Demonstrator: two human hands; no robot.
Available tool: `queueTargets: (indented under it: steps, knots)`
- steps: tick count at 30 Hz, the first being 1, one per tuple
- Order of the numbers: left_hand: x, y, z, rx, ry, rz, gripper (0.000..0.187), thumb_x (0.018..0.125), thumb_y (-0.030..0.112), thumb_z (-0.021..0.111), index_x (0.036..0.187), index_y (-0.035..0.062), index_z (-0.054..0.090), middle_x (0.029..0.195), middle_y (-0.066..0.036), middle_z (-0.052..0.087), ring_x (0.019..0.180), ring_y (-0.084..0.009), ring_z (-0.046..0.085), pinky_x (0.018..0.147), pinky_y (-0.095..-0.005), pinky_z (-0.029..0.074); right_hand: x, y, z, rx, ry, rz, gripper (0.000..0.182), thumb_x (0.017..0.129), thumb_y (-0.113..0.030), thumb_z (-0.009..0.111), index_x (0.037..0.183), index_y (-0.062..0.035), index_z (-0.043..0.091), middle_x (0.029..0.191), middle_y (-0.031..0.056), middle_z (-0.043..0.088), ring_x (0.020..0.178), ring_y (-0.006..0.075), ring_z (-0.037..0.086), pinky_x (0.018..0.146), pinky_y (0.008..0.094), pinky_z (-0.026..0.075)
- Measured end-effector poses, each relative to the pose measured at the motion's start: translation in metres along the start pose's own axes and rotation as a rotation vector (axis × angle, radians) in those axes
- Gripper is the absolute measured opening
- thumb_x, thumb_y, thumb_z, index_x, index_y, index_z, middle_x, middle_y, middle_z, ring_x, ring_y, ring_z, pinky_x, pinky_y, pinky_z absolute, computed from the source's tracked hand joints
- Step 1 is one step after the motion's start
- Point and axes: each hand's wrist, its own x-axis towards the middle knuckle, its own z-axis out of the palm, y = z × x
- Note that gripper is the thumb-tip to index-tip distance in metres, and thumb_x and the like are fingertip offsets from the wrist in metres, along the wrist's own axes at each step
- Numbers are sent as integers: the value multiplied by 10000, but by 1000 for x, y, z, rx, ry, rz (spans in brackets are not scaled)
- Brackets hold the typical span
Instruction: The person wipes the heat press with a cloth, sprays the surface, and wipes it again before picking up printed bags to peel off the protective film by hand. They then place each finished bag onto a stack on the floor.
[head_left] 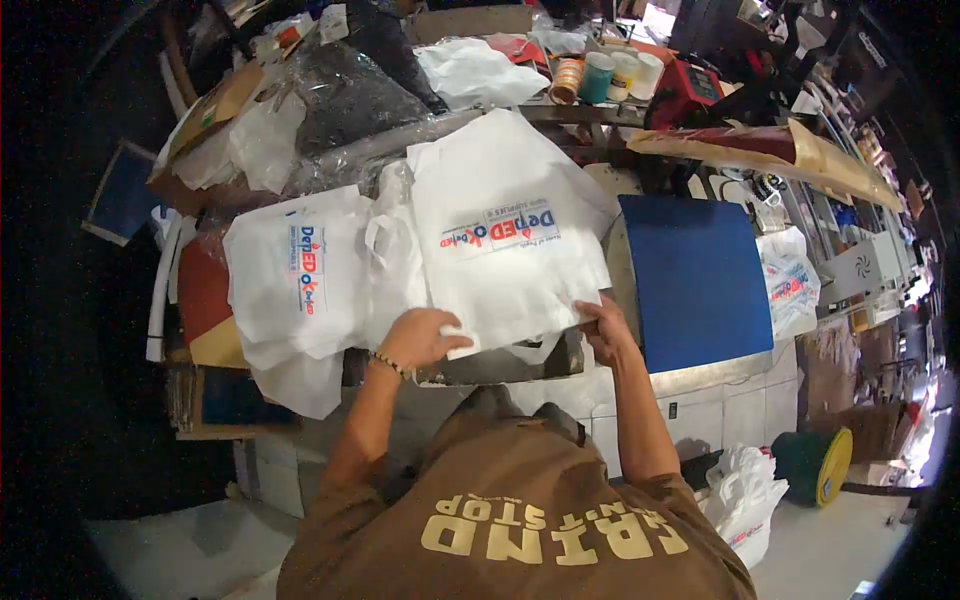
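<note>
A white printed bag (505, 185) with red and blue "DepED OK" lettering lies stretched out in front of me. My left hand (422, 338) is closed on its near left corner, thumb on top. At the near right corner, my right hand (604, 330) pinches the edge between thumb and fingers. To the left, a stack of similar white bags (265, 265) hangs partly over the table edge. Loose white handles and folds lie between the stack and the held bag. The surface under the held bag is mostly hidden.
Right of the bag lies a flat blue board (690, 280). Several jars (597, 78) and a red device (690, 90) stand at the back. More white bags (790, 280) lie at the far right. A green bin (800, 465) is on the floor; dark plastic (350, 95) covers things at back left.
</note>
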Motion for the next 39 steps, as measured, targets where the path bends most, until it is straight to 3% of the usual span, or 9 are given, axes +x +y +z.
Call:
queueTargets:
  steps: [2, 5, 7, 13, 20, 22, 32, 37, 39]
  knots:
    - [24, -16, -7, -27, -55, -103, 380, 814, 306, 728, 1093, 54, 671, 1015, -145, 687, 966, -354, 636, 863, -425, 505, -9, 14, 6, 76, 40, 21, 469, 848, -93, 677, 1294, -47, 539, 1085, 64, 643, 828, 171, 600, 645, 291, 479]
    - [69, -60, 5, -28, 337, -107, 447, 781, 302, 766, 1126, 37, 663, 1112, -178, 652, 1067, -357, 597, 926, -418, 473, -35, 6, 20, -256, 73, 186, 460, 884, -106, 657, 1307, -13, 500, 1190, 111, 635, 1008, 214, 646, 801, 362, 566]
    - [95, -80, 7, 96, 642, -65, 475, 753, 286, 792, 1121, 17, 659, 1198, -190, 587, 1110, -366, 548, 946, -419, 449, -23, 37, 5, -166, 22, 125, 476, 876, -98, 668, 1312, -15, 497, 1191, 110, 639, 1018, 212, 646, 821, 364, 560]
    - [117, -101, -1, 110, 402, -143, 418, 712, 234, 807, 1051, 35, 664, 1082, -147, 574, 1012, -343, 539, 894, -426, 457, -28, 54, 7, -94, -71, 115, 467, 831, -81, 732, 1258, -8, 557, 1139, 97, 674, 1037, 203, 649, 898, 335, 518]
    - [129, -108, 12, -153, 488, -77, 145, 720, 105, 724, 823, 68, 630, 904, -75, 605, 933, -312, 564, 808, -446, 452, -35, 37, 42, -266, 96, -22, 565, 837, -254, 708, 1301, 22, 542, 1188, 101, 630, 1050, 192, 584, 904, 326, 451]
    - [114, -86, 23, 212, 611, 206, 87, 707, 54, 678, 763, 85, 620, 889, -62, 604, 908, -273, 575, 780, -415, 446, -34, 38, 43, -258, 96, -26, 563, 843, -258, 703, 1305, 22, 540, 1188, 100, 630, 1056, 189, 581, 907, 325, 450]
    - [83, -51, 41, 91, 624, 322, 114, 692, 47, 690, 766, 88, 615, 916, -37, 634, 898, -262, 579, 789, -410, 425, -28, 58, 36, -260, 85, 8, 583, 861, -254, 673, 1354, 0, 493, 1231, 94, 606, 1088, 196, 564, 932, 333, 437]
    - [94, -35, 15, 151, 862, -7, 178, 731, 85, 719, 899, 74, 663, 1025, -101, 632, 974, -299, 581, 895, -432, 437, -42, 43, 48, -262, 127, -16, 517, 869, -271, 675, 1299, -6, 559, 1168, 86, 639, 1047, 191, 582, 911, 317, 447]
    - [94, -35, 26, 34, 693, 135, 212, 742, 96, 725, 944, 71, 667, 1048, -110, 627, 1005, -302, 580, 919, -432, 434, -49, 31, 49, -349, 43, 26, 485, 871, -287, 685, 1252, 1, 596, 1126, 71, 656, 1009, 188, 597, 889, 306, 455]
